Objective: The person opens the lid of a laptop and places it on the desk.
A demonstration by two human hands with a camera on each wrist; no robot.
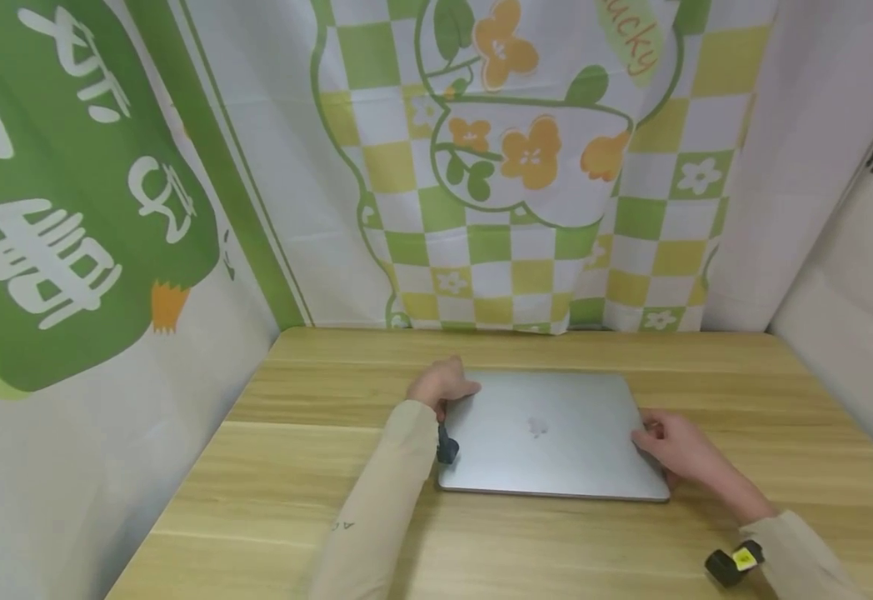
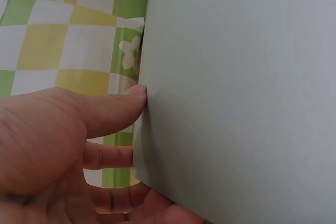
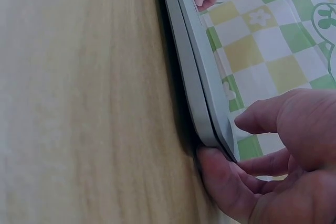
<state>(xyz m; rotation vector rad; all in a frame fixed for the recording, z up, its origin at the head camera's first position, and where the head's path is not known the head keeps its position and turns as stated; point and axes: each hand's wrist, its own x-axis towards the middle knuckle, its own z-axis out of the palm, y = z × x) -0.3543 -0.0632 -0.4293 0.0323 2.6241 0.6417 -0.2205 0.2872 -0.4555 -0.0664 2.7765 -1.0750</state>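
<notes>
A closed silver laptop with an apple logo lies on the wooden table, lid up. My left hand grips its far left part. In the left wrist view, the thumb of that hand touches the lid's edge while the other fingers curl beneath the corner. On the opposite side, my right hand holds the laptop's right edge. Seen from the right wrist, a finger of this hand reaches under the laptop corner, the thumb above it. A thin seam runs between lid and base.
Pale wood table surrounds the laptop. Behind its far edge hangs a checked green, yellow and white curtain; more printed cloth hangs on the left. Dark wrist-worn devices sit at both cuffs.
</notes>
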